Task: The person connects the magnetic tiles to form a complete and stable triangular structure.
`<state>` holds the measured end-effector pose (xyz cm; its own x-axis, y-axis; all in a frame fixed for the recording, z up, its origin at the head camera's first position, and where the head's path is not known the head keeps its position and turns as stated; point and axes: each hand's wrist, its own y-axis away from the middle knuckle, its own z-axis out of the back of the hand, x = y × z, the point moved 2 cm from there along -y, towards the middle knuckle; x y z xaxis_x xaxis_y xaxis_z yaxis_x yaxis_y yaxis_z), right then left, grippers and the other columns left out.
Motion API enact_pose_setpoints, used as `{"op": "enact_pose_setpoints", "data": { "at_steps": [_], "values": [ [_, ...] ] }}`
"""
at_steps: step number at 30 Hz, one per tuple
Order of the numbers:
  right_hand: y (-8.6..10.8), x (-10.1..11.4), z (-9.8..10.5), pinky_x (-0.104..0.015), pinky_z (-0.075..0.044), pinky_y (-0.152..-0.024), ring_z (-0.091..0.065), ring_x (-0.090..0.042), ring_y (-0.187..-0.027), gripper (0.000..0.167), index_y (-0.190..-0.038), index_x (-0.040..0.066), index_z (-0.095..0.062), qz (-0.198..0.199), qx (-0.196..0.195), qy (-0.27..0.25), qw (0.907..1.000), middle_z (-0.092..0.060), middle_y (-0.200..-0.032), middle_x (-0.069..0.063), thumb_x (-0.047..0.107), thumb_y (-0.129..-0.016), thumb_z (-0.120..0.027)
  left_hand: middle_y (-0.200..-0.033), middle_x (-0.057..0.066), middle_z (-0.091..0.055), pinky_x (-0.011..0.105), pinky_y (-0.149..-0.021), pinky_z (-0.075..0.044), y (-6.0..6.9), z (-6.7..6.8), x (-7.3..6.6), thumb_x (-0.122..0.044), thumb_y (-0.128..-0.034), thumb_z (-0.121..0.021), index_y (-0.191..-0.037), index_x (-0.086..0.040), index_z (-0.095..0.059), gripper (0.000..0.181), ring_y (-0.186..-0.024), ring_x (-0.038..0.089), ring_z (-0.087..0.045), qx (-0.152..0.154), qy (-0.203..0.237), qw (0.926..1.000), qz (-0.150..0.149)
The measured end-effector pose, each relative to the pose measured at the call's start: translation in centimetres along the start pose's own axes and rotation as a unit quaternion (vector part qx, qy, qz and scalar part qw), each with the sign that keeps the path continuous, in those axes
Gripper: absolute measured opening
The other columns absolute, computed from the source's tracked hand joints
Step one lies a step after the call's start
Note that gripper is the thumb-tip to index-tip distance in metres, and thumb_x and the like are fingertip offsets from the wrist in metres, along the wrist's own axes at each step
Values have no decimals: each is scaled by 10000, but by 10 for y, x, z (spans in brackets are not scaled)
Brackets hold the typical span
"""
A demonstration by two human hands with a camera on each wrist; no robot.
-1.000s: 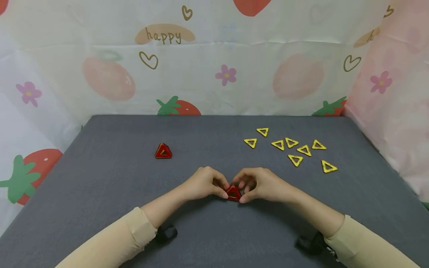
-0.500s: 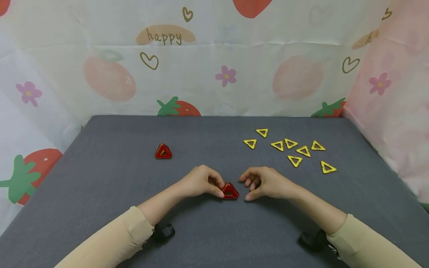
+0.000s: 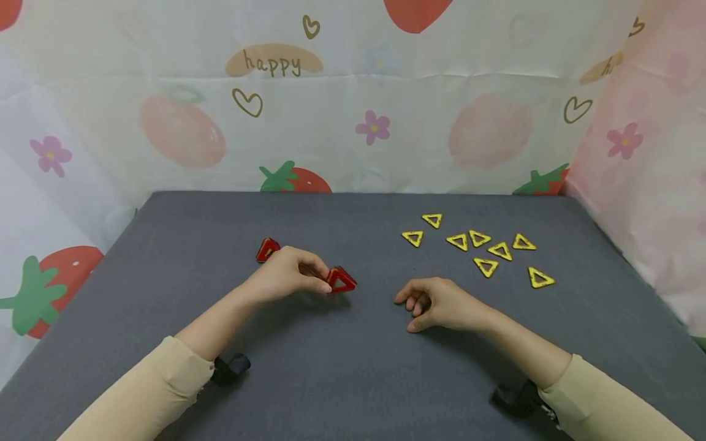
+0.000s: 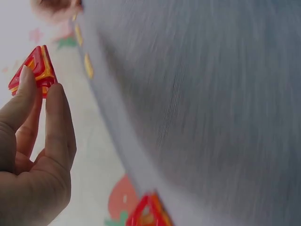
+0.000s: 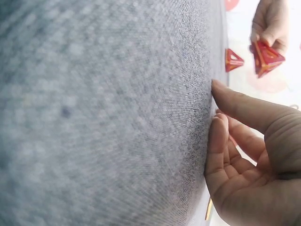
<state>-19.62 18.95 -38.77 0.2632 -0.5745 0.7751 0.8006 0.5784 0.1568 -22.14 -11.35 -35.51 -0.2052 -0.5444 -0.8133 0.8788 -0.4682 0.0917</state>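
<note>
My left hand (image 3: pixel 287 274) pinches a small red pyramid (image 3: pixel 334 274), built of triangular frame tiles, between thumb and fingers. In the left wrist view, yellow shows along the seams of this pyramid (image 4: pixel 46 70). It hangs above the dark cloth with a shadow under it. Behind my left hand a second red pyramid (image 3: pixel 266 248) stands on the cloth, its right part hidden by the hand. My right hand (image 3: pixel 444 304) rests low at the cloth with fingers loosely curled, holding nothing; no object touches it in the right wrist view.
Several flat yellow triangle frames (image 3: pixel 412 233) lie scattered at the back right of the dark grey table cloth (image 3: pixel 353 380). A printed white curtain (image 3: pixel 331 135) closes off the back and sides. Dark wrist cameras (image 3: pixel 231 369) sit under both forearms.
The right hand let go of the red pyramid and drew slightly right, then stayed. My left hand lifted the pyramid and carried it left and farther back, toward the standing one.
</note>
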Motion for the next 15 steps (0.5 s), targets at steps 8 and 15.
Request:
{"op": "enact_pose_setpoints", "data": {
  "at_steps": [8,15],
  "values": [
    [0,1,-1,-215,-521,-674,-564,-90,-793,402,-1133,151,-679,-83,8,109,9999,-603,-929,-28,120,-766,-842,-1101,84,-731,409,-911,-515,22,71,8,-330,-870,-762,-1082,-110,-713,309,-1070,228,-639,-874,-212,9941,612],
    [-1,1,-2,-212,-514,-673,-566,-89,-798,403,-1134,158,-678,-74,20,131,9999,-602,-932,-23,127,-767,-842,-1039,-43,-698,376,-904,-490,40,118,37,-439,-882,-724,-1176,-85,-676,463,-1061,194,-592,-1386,-590,9841,942]
  ]
}}
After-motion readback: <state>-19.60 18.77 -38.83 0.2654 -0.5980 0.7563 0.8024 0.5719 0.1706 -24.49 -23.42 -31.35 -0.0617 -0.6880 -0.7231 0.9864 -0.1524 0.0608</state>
